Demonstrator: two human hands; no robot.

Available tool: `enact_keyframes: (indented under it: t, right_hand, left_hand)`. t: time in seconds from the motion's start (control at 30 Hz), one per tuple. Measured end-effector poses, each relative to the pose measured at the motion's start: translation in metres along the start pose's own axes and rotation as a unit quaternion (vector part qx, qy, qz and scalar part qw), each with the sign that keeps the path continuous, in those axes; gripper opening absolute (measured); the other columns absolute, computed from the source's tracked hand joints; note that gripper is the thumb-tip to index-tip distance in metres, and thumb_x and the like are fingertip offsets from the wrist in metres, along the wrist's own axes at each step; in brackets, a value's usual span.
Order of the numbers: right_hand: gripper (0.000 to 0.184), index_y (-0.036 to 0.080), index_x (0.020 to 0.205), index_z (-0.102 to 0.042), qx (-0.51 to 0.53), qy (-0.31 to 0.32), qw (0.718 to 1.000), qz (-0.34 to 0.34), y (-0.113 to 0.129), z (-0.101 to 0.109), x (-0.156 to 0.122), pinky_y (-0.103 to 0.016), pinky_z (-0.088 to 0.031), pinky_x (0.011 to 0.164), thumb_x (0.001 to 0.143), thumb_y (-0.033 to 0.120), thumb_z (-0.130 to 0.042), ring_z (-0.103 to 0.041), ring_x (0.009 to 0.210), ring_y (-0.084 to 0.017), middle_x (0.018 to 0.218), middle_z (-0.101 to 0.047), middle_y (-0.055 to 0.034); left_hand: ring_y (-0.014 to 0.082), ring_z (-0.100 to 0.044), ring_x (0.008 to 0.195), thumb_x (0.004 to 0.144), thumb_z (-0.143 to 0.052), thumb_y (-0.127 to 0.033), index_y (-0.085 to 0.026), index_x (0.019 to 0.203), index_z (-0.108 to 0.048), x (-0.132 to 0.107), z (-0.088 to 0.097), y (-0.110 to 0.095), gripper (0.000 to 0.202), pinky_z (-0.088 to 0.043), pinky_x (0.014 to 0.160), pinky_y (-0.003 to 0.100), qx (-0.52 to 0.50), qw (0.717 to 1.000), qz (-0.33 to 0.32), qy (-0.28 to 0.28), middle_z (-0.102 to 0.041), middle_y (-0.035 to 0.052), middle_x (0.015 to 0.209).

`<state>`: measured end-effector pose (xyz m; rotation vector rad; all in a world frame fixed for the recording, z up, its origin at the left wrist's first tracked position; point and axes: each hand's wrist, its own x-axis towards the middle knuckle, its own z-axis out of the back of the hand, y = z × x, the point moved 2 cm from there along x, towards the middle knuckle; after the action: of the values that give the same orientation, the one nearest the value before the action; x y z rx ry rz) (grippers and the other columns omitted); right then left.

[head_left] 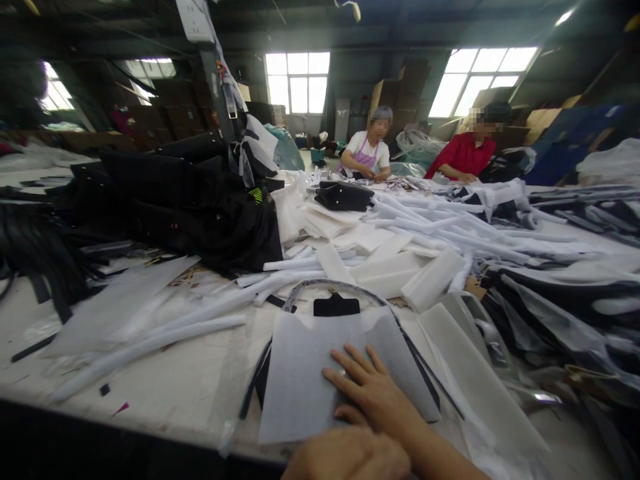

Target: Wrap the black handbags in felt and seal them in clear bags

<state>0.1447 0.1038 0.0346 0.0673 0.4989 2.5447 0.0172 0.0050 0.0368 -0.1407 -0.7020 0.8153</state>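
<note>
My right hand (373,393) lies flat, fingers stretched out, on a white foam sheet (305,373) near the table's front edge. The sheet covers a flat black bag whose edge (260,380) shows at the left. The bag's curved handle (325,285) and a black tab (336,306) stick out above the sheet. My left hand (347,457) sits at the bottom edge of the view, just below the sheet. Only its back shows and its fingers are hidden.
Long white foam tubes (150,347) and foam strips (430,277) litter the table (170,393). A heap of black bags (190,200) rises at the left. Wrapped bags (565,300) lie at the right. Two people (367,153) (465,157) work at the far side.
</note>
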Motion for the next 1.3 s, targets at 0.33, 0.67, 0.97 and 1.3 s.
enact_keyframes:
  t: [0.33, 0.67, 0.97, 1.3]
  right_hand:
    - [0.061, 0.022, 0.148, -0.047, -0.009, -0.108, 0.993, -0.048, -0.004, -0.006, -0.02, -0.064, -0.032, 0.116, 0.092, 0.039, -0.065, -0.04, 0.143, -0.036, 0.153, -0.047, -0.0124]
    - [0.044, 0.021, 0.142, -0.053, -0.024, -0.215, 0.976, -0.034, -0.019, -0.022, -0.031, -0.055, -0.044, 0.111, 0.098, 0.02, -0.051, -0.051, 0.136, -0.029, 0.146, -0.056, -0.0122]
    - [0.032, 0.022, 0.128, -0.06, -0.024, -0.241, 0.97, 0.016, -0.02, -0.027, -0.029, -0.056, -0.048, 0.107, 0.098, 0.014, -0.049, -0.066, 0.114, -0.026, 0.118, -0.069, -0.0111]
    - [0.036, 0.026, 0.127, -0.056, -0.007, -0.171, 0.985, 0.021, -0.021, -0.024, -0.026, -0.056, -0.043, 0.111, 0.098, 0.009, -0.043, -0.067, 0.105, -0.023, 0.11, -0.068, -0.0073]
  left_hand:
    - [0.0214, -0.062, 0.124, 0.098, -0.048, -0.016, -0.016, 0.141, -0.047, -0.002, 0.009, 0.058, 0.043, -0.048, 0.109, 0.042, 0.054, 0.989, 0.137, -0.025, -0.066, 0.0109, 0.134]
    - [0.0213, -0.061, 0.126, 0.097, -0.051, -0.015, -0.017, 0.13, -0.057, 0.004, 0.006, 0.06, 0.034, -0.044, 0.113, 0.047, 0.058, 0.991, 0.12, 0.005, -0.068, 0.0104, 0.13]
    - [0.0229, -0.063, 0.124, 0.098, -0.052, -0.015, -0.017, 0.124, -0.059, -0.006, 0.0, 0.059, 0.027, -0.045, 0.111, 0.051, 0.043, 0.99, 0.132, -0.02, -0.069, 0.0097, 0.128]
    - [0.0225, -0.062, 0.124, 0.095, -0.053, -0.013, -0.018, 0.125, -0.058, -0.006, -0.001, 0.059, 0.031, -0.044, 0.112, 0.052, 0.026, 0.988, 0.154, -0.008, -0.069, 0.0082, 0.129]
